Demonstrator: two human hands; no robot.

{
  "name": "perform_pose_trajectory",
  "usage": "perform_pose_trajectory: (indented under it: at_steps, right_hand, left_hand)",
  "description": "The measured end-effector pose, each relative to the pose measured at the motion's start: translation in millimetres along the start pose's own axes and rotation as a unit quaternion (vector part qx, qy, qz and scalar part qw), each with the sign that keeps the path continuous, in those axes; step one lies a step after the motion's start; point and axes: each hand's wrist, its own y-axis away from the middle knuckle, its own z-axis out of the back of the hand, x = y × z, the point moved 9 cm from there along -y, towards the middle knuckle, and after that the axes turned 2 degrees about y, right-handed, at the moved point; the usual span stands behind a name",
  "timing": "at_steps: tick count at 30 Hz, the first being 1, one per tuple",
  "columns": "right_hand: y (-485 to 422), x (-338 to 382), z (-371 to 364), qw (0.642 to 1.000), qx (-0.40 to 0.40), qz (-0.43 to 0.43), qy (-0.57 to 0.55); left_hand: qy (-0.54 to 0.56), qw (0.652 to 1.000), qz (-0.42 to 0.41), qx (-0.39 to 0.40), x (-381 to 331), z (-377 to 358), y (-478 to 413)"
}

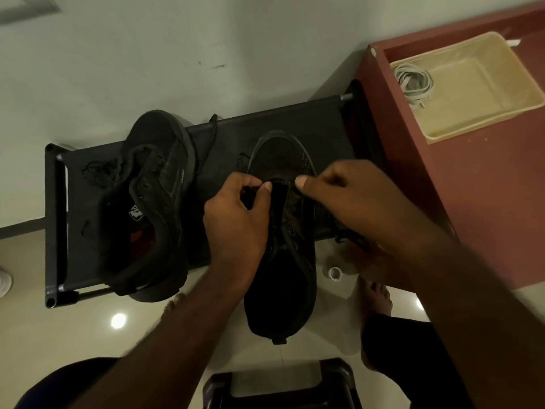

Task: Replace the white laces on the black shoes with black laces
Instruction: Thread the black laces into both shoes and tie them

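Note:
A black shoe (pixel 281 284) lies on the right half of a black shoe rack (pixel 224 137), toe pointing away from me. My left hand (pixel 236 216) pinches a black lace at the shoe's front left eyelets. My right hand (pixel 339 193) pinches at the front right eyelets; the lace under its fingers is hidden. A second black shoe (pixel 153 202) lies tilted on the rack's left half. A loose black lace (pixel 98 172) lies beside it. The white laces (pixel 414 82) sit coiled in a cream tray (pixel 483 113).
The tray rests on a dark red cabinet (pixel 486 202) to the right of the rack. A small white ring (pixel 335 273) lies on the floor near my bare foot (pixel 376 293). A dark stool (pixel 280 385) stands below the shoe.

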Motion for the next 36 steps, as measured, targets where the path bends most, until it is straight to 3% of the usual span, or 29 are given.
perform_pose_trajectory:
  at_steps: [3,10,13,21,29,33,36]
  right_hand:
    - [0.4,2.3,-16.4,0.997,0.035,0.029,0.061]
    - [-0.3,13.9,-28.7,0.998,0.046,0.048,0.004]
    - [-0.4,13.8,-24.8,0.996,0.049,0.022,-0.067]
    - [8.6,32.0,-27.2,0.964,0.11,0.018,-0.241]
    - [3.5,18.6,-22.2,0.967,0.104,-0.018,-0.234]
    - [-3.4,6.7,-15.4,0.989,0.028,-0.03,-0.143]
    - [-6.1,7.8,-15.5,0.998,-0.002,-0.009,-0.066]
  left_hand:
    - [-0.001,1.0,0.007,0.006,-1.0,8.2,1.0]
    - [-0.064,0.995,0.032,0.075,2.3,10.7,10.8]
    - [-0.113,0.99,0.029,0.081,3.8,8.0,8.7]
    - [-0.118,0.988,-0.017,0.094,1.0,4.1,8.3]
    - [-0.058,0.996,-0.003,0.061,-9.8,24.1,1.2]
    - [-0.118,0.988,-0.007,0.101,-10.5,11.9,2.9]
    - [-0.08,0.985,0.057,0.138,-0.9,-5.6,3.9]
